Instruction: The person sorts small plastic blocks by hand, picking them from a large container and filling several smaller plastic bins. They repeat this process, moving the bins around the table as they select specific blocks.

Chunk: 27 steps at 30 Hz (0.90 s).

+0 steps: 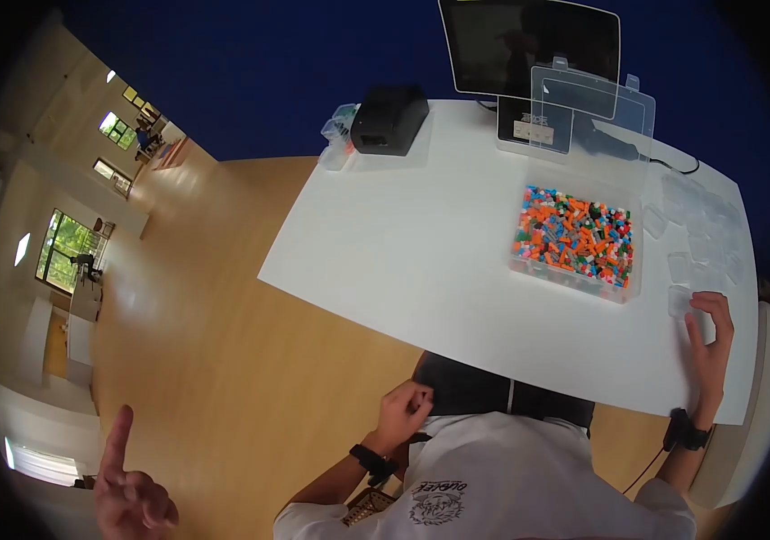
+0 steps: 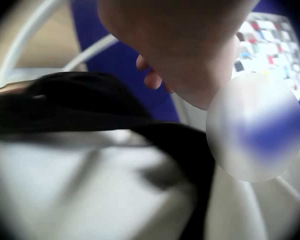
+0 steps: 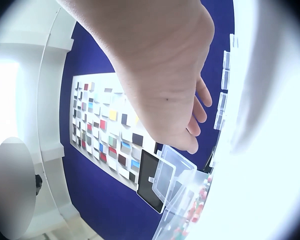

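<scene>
My right hand [image 1: 714, 337] is over the right side of the white table, thumb and fingers bent with a gap between them. Its fingertips are right at the edge of a small clear plastic box [image 1: 679, 302]. In the right wrist view, nothing shows within the right hand [image 3: 170, 100]. Low by my lap, at the dark trousers [image 1: 462, 385], my left hand [image 1: 405, 414] hangs loosely curled, holding nothing visible. A large clear bin [image 1: 574, 286] full of small colourful pieces [image 1: 574, 236] stands left of the right hand, its clear lid [image 1: 615, 135] raised.
More clear boxes [image 1: 705, 220] lie at the table's right. Behind the bin stands a screen [image 1: 534, 45]; a black device [image 1: 389, 119] and small containers [image 1: 338, 139] sit at the back left. Another hand [image 1: 133, 490] points upward at lower left. The white table [image 1: 385, 243] ends above my lap.
</scene>
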Each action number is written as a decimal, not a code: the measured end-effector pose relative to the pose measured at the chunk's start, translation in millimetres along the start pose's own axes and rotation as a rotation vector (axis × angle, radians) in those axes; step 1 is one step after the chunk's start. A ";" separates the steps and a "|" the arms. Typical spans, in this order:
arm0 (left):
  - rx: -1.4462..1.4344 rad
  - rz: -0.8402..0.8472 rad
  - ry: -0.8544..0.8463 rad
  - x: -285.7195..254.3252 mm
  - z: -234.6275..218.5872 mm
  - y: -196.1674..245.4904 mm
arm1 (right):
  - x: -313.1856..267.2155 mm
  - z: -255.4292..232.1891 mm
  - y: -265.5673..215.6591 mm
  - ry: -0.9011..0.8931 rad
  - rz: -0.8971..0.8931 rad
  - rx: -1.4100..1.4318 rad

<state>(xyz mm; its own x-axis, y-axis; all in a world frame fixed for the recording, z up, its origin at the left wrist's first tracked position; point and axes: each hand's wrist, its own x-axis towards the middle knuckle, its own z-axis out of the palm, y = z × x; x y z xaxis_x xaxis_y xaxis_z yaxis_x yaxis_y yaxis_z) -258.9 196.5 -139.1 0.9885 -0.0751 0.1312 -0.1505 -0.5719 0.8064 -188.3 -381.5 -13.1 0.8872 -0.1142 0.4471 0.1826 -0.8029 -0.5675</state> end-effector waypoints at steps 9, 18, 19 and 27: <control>-0.281 -0.233 0.225 -79.0 23.2 -56.0 | -21.9 12.9 6.2 0.151 0.150 0.244; 0.247 0.109 0.049 -90.0 17.6 -53.6 | -32.8 26.7 19.3 0.227 0.222 0.358; 0.247 0.110 0.047 -89.4 17.4 -53.9 | -33.6 27.1 19.8 0.229 0.224 0.358; 0.227 0.074 0.051 -81.6 19.7 -55.9 | -36.3 29.0 26.4 0.245 0.225 0.365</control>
<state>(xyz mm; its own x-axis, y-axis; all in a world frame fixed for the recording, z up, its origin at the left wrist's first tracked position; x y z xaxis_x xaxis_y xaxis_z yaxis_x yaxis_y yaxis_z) -330.9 218.5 -206.2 0.9719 -0.0857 0.2191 -0.2100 -0.7357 0.6439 -203.4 -381.6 -64.3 0.8039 -0.4309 0.4100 0.1732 -0.4898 -0.8545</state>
